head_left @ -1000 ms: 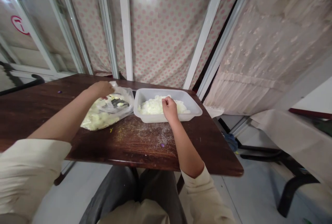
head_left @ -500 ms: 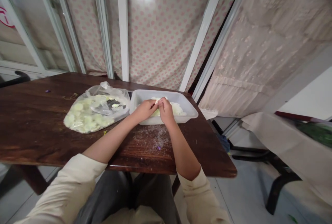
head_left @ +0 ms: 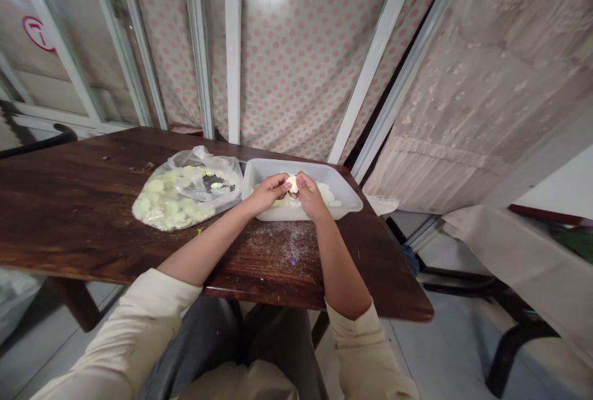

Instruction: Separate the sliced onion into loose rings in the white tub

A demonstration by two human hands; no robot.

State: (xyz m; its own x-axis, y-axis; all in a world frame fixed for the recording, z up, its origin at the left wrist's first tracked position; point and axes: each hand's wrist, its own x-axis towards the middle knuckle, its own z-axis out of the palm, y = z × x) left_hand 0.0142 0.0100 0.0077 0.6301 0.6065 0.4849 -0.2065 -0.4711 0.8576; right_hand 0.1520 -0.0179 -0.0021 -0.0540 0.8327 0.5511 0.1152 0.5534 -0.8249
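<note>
Between the fingertips of both my hands is a pale yellow-white piece (head_left: 292,183), small and roundish with a ruffled look; its exact kind cannot be made out. My left hand (head_left: 270,192) pinches it from the left, and my right hand (head_left: 310,194) pinches it from the right. Both hands are over a translucent white plastic tub (head_left: 348,202). More pale pieces (head_left: 327,194) lie on the tub's bottom, partly behind my hands. To the left, a clear plastic bag (head_left: 178,193) holds many similar pale round pieces.
The dark wooden table (head_left: 83,202) has white granules (head_left: 282,242) scattered in front of the tub, with a small purple bit (head_left: 292,261) among them. A curtained glass partition (head_left: 306,60) rises behind the table. A chair frame (head_left: 519,341) stands at the right.
The pale piece now shows more plainly between my fingertips, and my hands have parted slightly. The whole view has shifted, so the table and its things appear further right.
</note>
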